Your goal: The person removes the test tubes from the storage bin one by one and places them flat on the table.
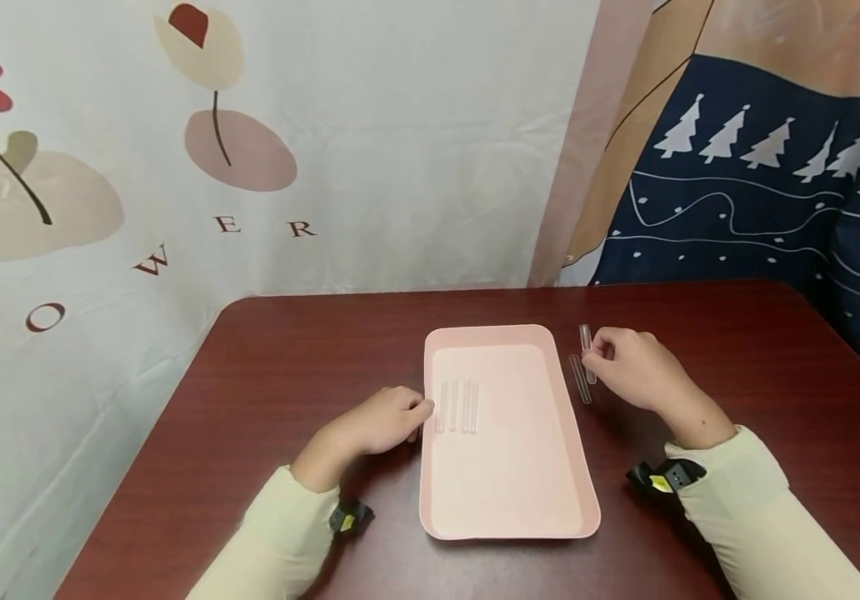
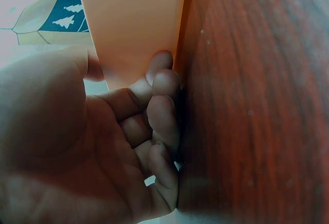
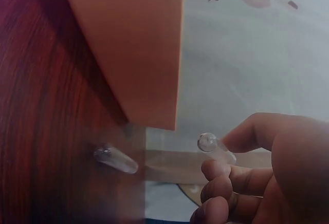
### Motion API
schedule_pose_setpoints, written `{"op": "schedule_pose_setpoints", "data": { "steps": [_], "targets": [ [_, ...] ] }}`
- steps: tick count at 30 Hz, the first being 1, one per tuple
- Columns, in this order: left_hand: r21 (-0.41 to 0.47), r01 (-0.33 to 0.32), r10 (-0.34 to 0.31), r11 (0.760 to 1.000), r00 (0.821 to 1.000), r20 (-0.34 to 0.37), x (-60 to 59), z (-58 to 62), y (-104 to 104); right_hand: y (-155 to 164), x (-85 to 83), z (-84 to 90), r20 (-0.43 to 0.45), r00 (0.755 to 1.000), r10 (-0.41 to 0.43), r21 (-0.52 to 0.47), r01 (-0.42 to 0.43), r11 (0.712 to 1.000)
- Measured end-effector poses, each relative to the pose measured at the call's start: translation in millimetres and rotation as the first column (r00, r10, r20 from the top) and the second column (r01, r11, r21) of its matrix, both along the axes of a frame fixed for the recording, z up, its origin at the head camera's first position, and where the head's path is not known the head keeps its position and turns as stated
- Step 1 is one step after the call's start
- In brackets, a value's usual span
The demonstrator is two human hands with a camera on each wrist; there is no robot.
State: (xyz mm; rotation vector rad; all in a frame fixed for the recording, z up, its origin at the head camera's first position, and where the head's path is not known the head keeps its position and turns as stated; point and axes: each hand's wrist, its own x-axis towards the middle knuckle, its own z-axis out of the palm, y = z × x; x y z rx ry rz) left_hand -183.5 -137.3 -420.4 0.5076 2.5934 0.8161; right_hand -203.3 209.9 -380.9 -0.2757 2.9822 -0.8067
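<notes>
My right hand [image 1: 636, 367] pinches a clear test tube [image 3: 207, 142] between thumb and fingertips, lifted off the table just right of the pink tray [image 1: 508, 492]. Below it, a second clear test tube [image 1: 578, 382] lies on the table along the tray's right side. At the tray's left edge, my left hand [image 1: 385, 419] grips the rim, thumb over the top and curled fingers [image 2: 163, 121] against the outer wall, down at the tabletop. Inside the tray, several clear test tubes [image 1: 452, 408] lie side by side, near that left hand.
The dark red wooden table [image 1: 287, 350] extends around the tray. Behind it hangs a pale curtain [image 1: 415, 167] printed with flowers and letters. A navy cloth with white trees [image 1: 737, 192] hangs at the back right.
</notes>
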Motion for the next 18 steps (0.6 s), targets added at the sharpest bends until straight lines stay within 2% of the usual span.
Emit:
{"op": "schedule_pose_setpoints", "data": {
  "steps": [18],
  "targets": [
    [0.000,0.013,-0.013,1.000,1.000,-0.002,0.3,0.3,0.7,9.1,-8.5,-24.0,0.076,0.997,0.025,0.072,-0.031,0.997]
  ]
}}
